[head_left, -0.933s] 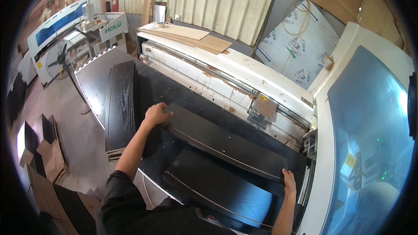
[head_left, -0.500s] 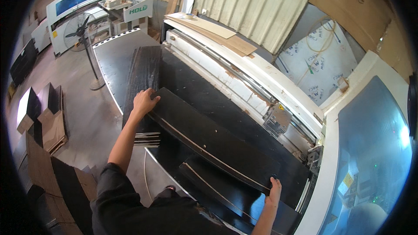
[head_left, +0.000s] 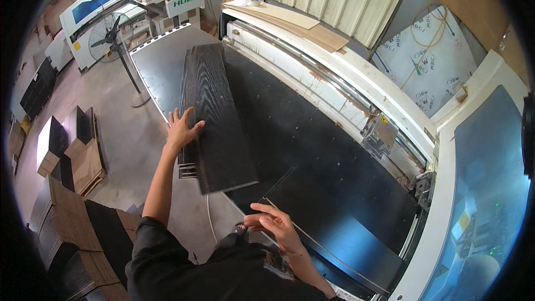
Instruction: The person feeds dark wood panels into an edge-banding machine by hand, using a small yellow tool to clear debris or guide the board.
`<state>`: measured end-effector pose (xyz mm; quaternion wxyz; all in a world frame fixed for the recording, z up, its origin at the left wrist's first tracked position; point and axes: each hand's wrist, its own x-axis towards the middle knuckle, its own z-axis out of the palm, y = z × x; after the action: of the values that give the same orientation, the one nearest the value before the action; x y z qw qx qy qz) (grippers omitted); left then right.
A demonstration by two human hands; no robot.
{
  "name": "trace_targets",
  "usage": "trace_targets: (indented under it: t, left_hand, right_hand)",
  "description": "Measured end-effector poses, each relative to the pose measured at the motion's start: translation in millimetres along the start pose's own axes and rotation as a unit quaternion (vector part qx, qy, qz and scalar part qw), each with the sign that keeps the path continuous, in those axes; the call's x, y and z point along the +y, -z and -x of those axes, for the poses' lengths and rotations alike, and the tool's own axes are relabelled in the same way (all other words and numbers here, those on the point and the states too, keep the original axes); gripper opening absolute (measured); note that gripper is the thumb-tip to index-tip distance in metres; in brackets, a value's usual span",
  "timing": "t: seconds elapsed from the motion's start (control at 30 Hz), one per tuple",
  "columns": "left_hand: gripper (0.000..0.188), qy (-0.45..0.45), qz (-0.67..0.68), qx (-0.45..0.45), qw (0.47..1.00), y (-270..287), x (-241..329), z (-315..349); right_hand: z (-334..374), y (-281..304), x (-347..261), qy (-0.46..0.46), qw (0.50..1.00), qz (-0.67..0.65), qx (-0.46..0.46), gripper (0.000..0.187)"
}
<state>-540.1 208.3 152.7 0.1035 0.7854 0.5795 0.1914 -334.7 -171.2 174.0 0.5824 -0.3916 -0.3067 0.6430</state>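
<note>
A stack of long dark wood-grain boards (head_left: 214, 106) lies along the left side of the black worktable (head_left: 290, 128). My left hand (head_left: 181, 131) is at the stack's left edge, fingers spread and nothing held; its thumb overlaps the top board, though contact is hard to judge. Over the table's near edge hovers my right hand (head_left: 276, 227), empty, with its fingers loosely bent and apart. Just beyond and to the right of that hand, another dark board (head_left: 340, 245) with a pale edge lies flat on the table, partly covered by the hand.
A white machine beam (head_left: 334, 72) runs along the table's far side, with a bluish curved cover (head_left: 485, 189) at right. On the floor at left stand a fan (head_left: 114, 39) and piles of boards (head_left: 61, 228). Another machine (head_left: 106, 11) is behind.
The long board that both hands held across the table now lies on the left stack. Both hands have let go, and the right hand has moved left toward my body.
</note>
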Motion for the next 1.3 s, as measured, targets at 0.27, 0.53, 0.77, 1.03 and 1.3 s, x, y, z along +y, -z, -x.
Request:
trace_targets:
  t: [0.27, 0.53, 0.77, 1.03, 1.3]
  left_hand:
    - [0.084, 0.041, 0.056, 0.01, 0.998, -19, -38, -11]
    - [0.084, 0.029, 0.066, -0.01, 0.997, -22, -27, -55]
    - [0.084, 0.02, 0.01, -0.01, 1.0, -27, -81, -76]
    - [0.063, -0.255, -0.056, 0.076, 0.962, -58, 32, -15]
    - [0.069, -0.505, 0.074, -0.193, 0.838, -100, 253, 153]
  right_hand:
    - [21, 32, 7, 0.075, 0.987, 0.068, 0.124, 0.027]
    - [44, 24, 16, 0.105, 0.958, 0.169, 0.205, 0.023]
    - [103, 48, -9, 0.137, 0.763, 0.473, 0.419, 0.025]
    - [241, 72, 20, -0.113, 0.633, 0.566, 0.516, 0.071]
    - [255, 96, 43, -0.094, 0.616, 0.596, 0.506, 0.074]
